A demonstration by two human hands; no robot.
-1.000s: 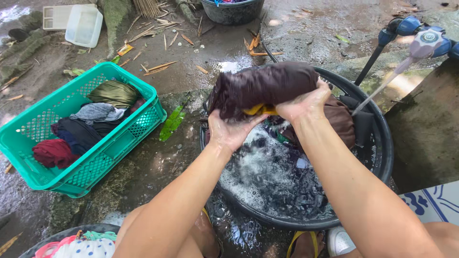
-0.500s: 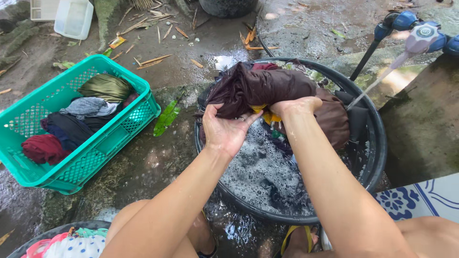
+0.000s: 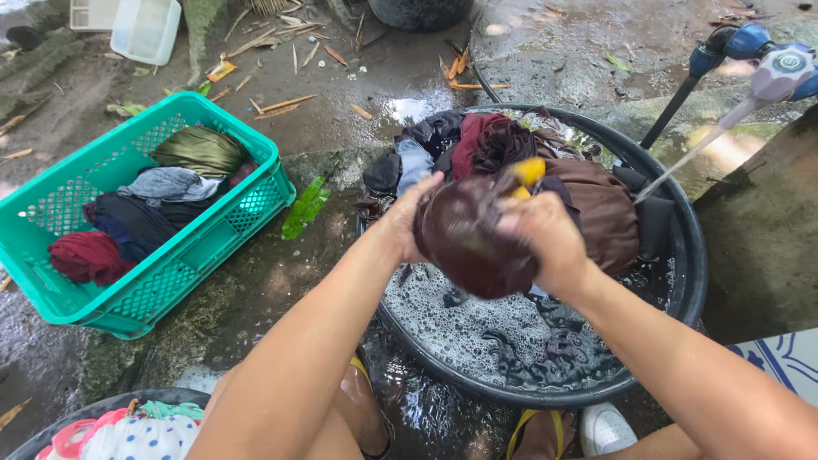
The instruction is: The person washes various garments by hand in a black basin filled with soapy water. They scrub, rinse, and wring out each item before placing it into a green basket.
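Left hand [image 3: 407,223]: fingers closed on the left side of a dark maroon garment [image 3: 477,238], which is bunched into a wet lump and held above the soapy water

Right hand [image 3: 545,234]: fingers curled shut over the right and top of the same garment; both hands press it between them, motion-blurred

Garment: held over the middle of the basin, just in front of the heap of other wet clothes; a yellow patch [image 3: 528,170] shows at its upper edge

Basin [image 3: 694,281]: round, black, on wet ground; holds grey sudsy water [image 3: 477,332] in its near half and a pile of clothes [image 3: 477,140] in its far half, maroon, dark and pale blue pieces, with a brown piece [image 3: 601,209] to the right

Tap [image 3: 771,72]: blue and white fitting at upper right, with a thin stream of water [image 3: 682,166] slanting down into the basin's right side

Crate [image 3: 136,294]: teal plastic, latticed, well left of the basin; holds folded or wrung clothes, olive [image 3: 200,149], grey [image 3: 166,183], dark navy [image 3: 128,221] and red [image 3: 85,255]

Leaf [image 3: 307,204]: green, flat on the ground between crate and basin

Second basin [image 3: 51,426]: dark rim at lower left corner, holding a white spotted cloth [image 3: 136,439] and pink pieces

White tubs [image 3: 145,25]: top left, on the ground, far from the hands

Ground: wet concrete strewn with dry bamboo bits [image 3: 281,104]

Feet: a yellow-strapped sandal [image 3: 532,430] and a white shoe [image 3: 607,428] at the basin's near rim
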